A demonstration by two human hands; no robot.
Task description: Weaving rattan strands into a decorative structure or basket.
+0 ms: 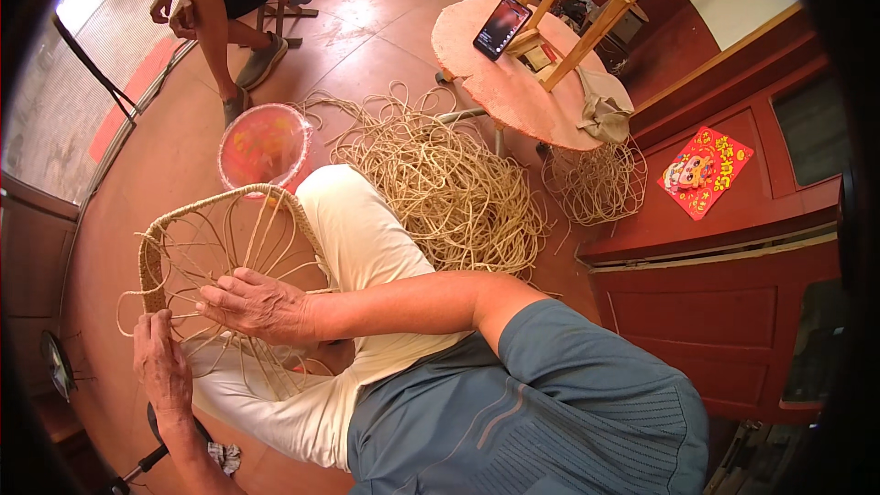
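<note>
A rounded frame with a cord-wrapped rim (151,257) rests on my lap at the lower left, strung with loose tan cords (252,243) across its middle. My left hand (163,362) has its fingers closed on the near left part of the rim. My right hand (252,307) reaches across from the right over the strung cords, its bent fingers gripping among them; exactly which cord is too small to tell.
Beyond my knees lie a big tan cord pile (440,211) and a pink bucket (223,151). A round table (500,105) holds a phone (500,27), wooden frame (577,60) and cloth (600,110), beside a wire-frame bundle (596,192). Another person (211,37) sits upper left. Red doors (678,330) stand right.
</note>
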